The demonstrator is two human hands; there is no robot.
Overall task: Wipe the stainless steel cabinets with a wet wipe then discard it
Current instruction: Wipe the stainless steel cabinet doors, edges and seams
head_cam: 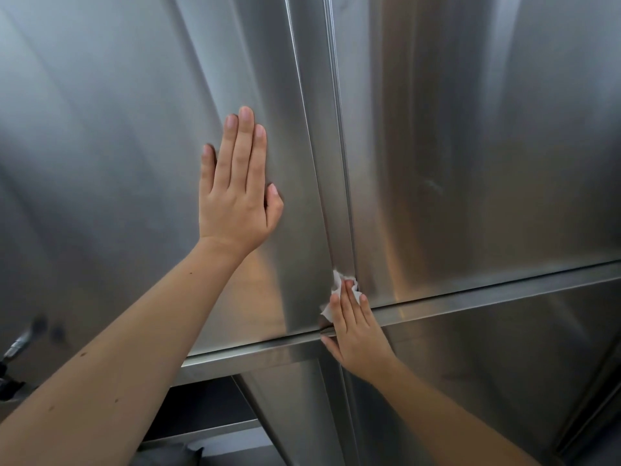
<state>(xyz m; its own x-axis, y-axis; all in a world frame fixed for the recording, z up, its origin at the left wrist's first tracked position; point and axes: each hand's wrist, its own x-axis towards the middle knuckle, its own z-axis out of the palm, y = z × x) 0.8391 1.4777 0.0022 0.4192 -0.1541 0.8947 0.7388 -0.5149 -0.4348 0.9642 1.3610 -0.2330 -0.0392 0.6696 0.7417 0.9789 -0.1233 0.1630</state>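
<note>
Two brushed stainless steel cabinet doors fill the view, the left door (pixel 117 146) and the right door (pixel 487 146), split by a vertical seam. My left hand (pixel 237 193) lies flat and empty on the left door, fingers together, pointing up. My right hand (pixel 353 326) presses a crumpled white wet wipe (pixel 336 284) against the bottom of the seam, where the doors meet the horizontal steel rail (pixel 504 294). Most of the wipe is hidden under my fingers.
Below the rail are further steel panels (pixel 470 381). A dark gap with a shelf edge (pixel 205 428) opens at the lower left. A metal tap-like fitting (pixel 16 344) sticks out at the far left edge.
</note>
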